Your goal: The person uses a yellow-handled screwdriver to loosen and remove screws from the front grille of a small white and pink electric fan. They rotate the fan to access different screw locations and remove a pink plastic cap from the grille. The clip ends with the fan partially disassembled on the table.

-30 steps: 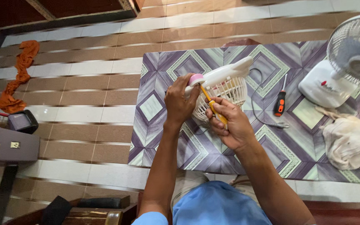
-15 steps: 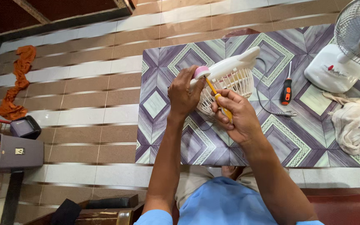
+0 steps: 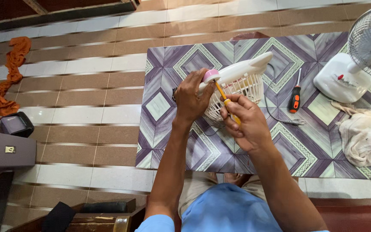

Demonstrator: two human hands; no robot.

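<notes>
My left hand (image 3: 193, 99) grips the stem of a small white fan (image 3: 242, 79) with a cage-like guard and a pink end cap (image 3: 211, 75), holding it above the purple patterned mat (image 3: 280, 141). My right hand (image 3: 244, 122) holds a yellow-handled screwdriver (image 3: 225, 99), its tip set against the fan just under the pink cap. The fan's thin cord (image 3: 275, 116) trails down onto the mat.
An orange-and-black screwdriver (image 3: 295, 98) lies on the mat to the right. A white desk fan (image 3: 357, 64) and a crumpled cream cloth (image 3: 366, 135) sit at the right edge. An orange rag (image 3: 7, 73) and grey boxes (image 3: 6, 150) lie at the left on the striped tile floor.
Both hands and the small fan keep the same grip; the view has shifted slightly, so they sit a little farther right in the frame.
</notes>
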